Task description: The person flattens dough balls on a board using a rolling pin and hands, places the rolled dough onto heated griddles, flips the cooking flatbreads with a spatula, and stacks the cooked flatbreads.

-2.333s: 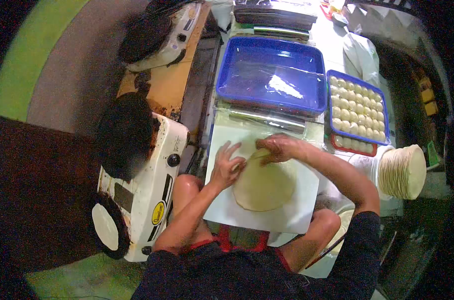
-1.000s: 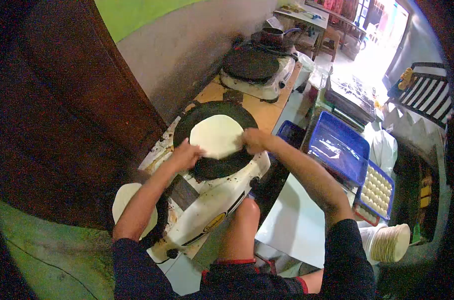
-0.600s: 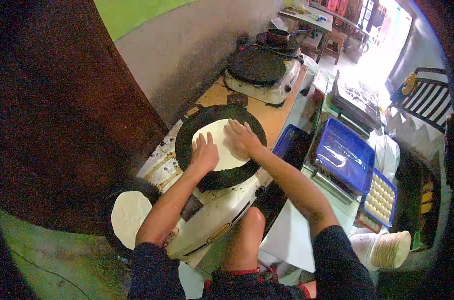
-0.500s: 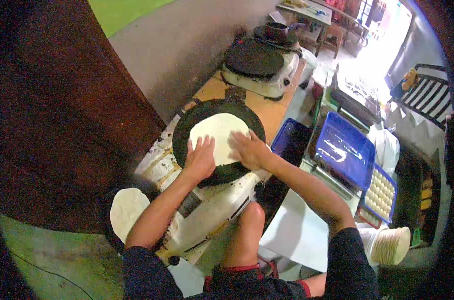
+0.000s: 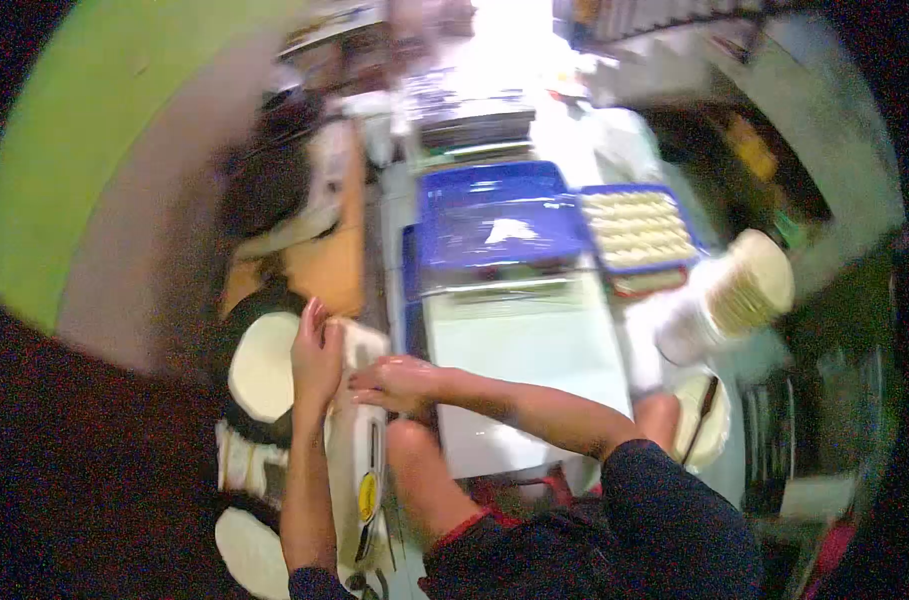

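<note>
A pale round flatbread (image 5: 263,367) lies on a dark round griddle (image 5: 236,325) at the left. My left hand (image 5: 317,360) is at the flatbread's right edge, fingers pointing up and away, holding nothing; whether it touches the bread I cannot tell. Over the white stove body (image 5: 362,345) is my right hand (image 5: 399,383), its fingers loosely bent and a little apart, with nothing visible in them. A second flatbread (image 5: 251,552) rests on a dark surface nearer to me. Motion blurs the picture.
A white board (image 5: 524,360) lies before me, with a blue tray (image 5: 499,215) behind it. Right of that, another blue tray holds rows of dough balls (image 5: 642,228). A stack of flatbreads (image 5: 749,285) and a bowl (image 5: 702,420) with a dark stick are at the right.
Both hands have come off the middle of the flatbread, toward its right side. The view has swung right, so the griddle now appears further left and the board is central.
</note>
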The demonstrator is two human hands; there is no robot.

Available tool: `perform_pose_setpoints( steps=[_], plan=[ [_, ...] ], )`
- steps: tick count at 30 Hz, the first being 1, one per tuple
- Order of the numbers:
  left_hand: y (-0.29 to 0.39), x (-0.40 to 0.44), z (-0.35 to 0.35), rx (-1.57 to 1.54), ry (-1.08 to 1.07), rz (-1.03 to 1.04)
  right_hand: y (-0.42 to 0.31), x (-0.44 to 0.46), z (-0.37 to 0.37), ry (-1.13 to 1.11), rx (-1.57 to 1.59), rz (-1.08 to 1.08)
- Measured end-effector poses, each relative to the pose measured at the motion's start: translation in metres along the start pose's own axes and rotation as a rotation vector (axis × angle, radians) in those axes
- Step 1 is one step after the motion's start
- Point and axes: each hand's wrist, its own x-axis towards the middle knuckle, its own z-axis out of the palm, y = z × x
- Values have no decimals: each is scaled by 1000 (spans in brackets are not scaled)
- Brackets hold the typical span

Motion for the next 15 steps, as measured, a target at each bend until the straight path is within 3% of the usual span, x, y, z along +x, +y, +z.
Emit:
perform_pose_setpoints(
  steps=[2,3,4,5,6,7,8,9,10,11,13,15],
  plan=[
    [-64,55,60,-188,-80,-54,31,-47,-46,187,60,236],
    [-91,75,94,-216,-105,-122,68,-85,-51,519,32,201],
    [-117,93,122,-122,-97,-172,114,-123,-67,652,-44,223],
    [-143,114,147,-29,-86,-217,124,-164,-100,688,77,411],
    [-155,130,164,68,-69,-259,119,-201,-134,795,-125,654],
    [-157,145,166,95,-196,-291,183,-245,-143,979,-27,702],
    [-157,161,160,129,-321,-323,186,-280,-171,1055,-133,825],
    [-153,172,156,168,-441,-357,233,-319,-185,1087,-350,1058],
    [-144,172,154,176,-379,-325,242,-351,-198,1238,-326,1200],
    [-133,167,148,182,-313,-298,301,-399,-205,1287,-421,1284],
    [-102,131,143,44,-171,-109,306,-432,-229,1326,-266,1585],
    [-84,94,134,-88,-180,69,313,-452,-247,1313,-207,1696]
  ],
)
